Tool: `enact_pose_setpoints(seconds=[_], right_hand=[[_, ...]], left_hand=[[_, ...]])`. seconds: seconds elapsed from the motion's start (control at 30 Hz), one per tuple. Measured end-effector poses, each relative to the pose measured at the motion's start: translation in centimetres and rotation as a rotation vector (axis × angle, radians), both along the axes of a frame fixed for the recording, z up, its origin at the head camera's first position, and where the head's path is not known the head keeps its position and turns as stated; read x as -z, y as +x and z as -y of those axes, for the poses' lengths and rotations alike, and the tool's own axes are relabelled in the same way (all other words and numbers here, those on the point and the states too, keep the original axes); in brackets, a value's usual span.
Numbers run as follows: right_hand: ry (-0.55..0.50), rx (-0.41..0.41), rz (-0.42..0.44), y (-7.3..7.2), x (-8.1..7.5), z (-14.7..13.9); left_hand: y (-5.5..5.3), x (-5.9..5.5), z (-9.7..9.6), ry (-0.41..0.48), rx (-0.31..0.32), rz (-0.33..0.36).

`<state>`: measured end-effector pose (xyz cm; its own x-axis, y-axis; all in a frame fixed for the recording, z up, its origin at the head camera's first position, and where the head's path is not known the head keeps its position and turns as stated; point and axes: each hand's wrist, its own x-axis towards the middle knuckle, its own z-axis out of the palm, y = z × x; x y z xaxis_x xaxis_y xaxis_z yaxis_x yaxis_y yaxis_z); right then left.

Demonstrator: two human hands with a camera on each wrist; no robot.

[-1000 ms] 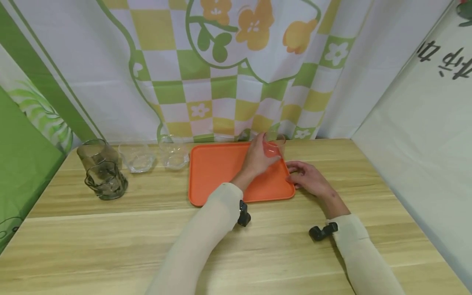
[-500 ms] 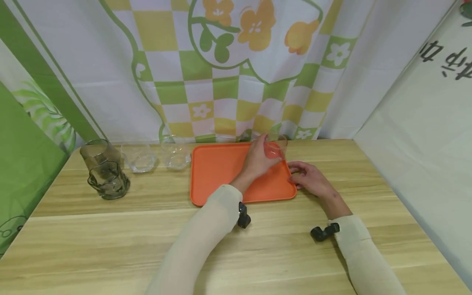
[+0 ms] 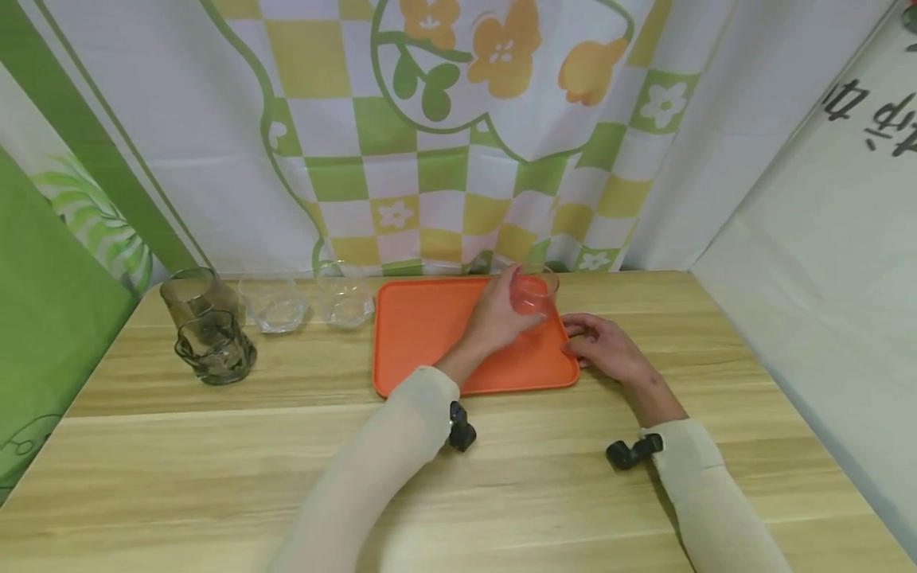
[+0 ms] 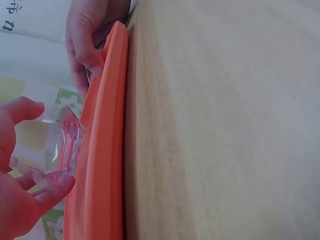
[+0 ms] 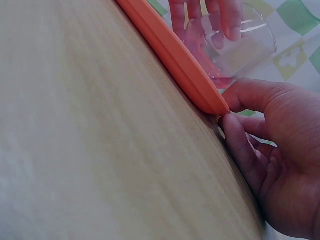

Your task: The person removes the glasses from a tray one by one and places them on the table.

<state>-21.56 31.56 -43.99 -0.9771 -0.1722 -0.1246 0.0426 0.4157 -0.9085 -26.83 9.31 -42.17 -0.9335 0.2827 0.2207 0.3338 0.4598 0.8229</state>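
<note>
A clear drinking glass (image 3: 537, 293) stands at the far right corner of the orange tray (image 3: 423, 334). My left hand (image 3: 493, 317) is around the glass's left and near sides, its fingers spread loosely. In the left wrist view, a fingertip lies against the base of the glass (image 4: 70, 135), and the thumb looks slightly apart from the wall. My right hand (image 3: 607, 348) holds the tray's right edge. The right wrist view shows its thumb and forefinger pinching the tray rim (image 5: 217, 102), with the other fingers curled behind.
Left of the tray stand two clear glasses (image 3: 275, 306) (image 3: 347, 302). Farther left are two smoky grey glasses (image 3: 218, 350) (image 3: 193, 290), one in front of the other. A patterned curtain (image 3: 437, 167) hangs behind the wooden table (image 3: 501, 477).
My left hand and forearm have drawn slightly left and toward me, loosening around the glass, which stays at the tray's corner. The right hand keeps its hold; the view has shifted slightly.
</note>
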Motion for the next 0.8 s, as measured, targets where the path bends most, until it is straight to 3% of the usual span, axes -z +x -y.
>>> enact_pose_setpoints(seconds=[0.27,0.4,0.8], right_hand=[[0.005,0.004,0.007,0.1,0.1,0.1],[0.012,0.007,0.006,0.0,-0.1,0.1],[0.018,0.005,-0.001,-0.1,0.0,0.0]], left_hand=[[0.9,-0.2,2.0,0.068,0.07,-0.066],[1.7,-0.7,3.5,0.115,0.099,-0.054],[4.6,-2.2,8.0,0.048,0.102,-0.031]])
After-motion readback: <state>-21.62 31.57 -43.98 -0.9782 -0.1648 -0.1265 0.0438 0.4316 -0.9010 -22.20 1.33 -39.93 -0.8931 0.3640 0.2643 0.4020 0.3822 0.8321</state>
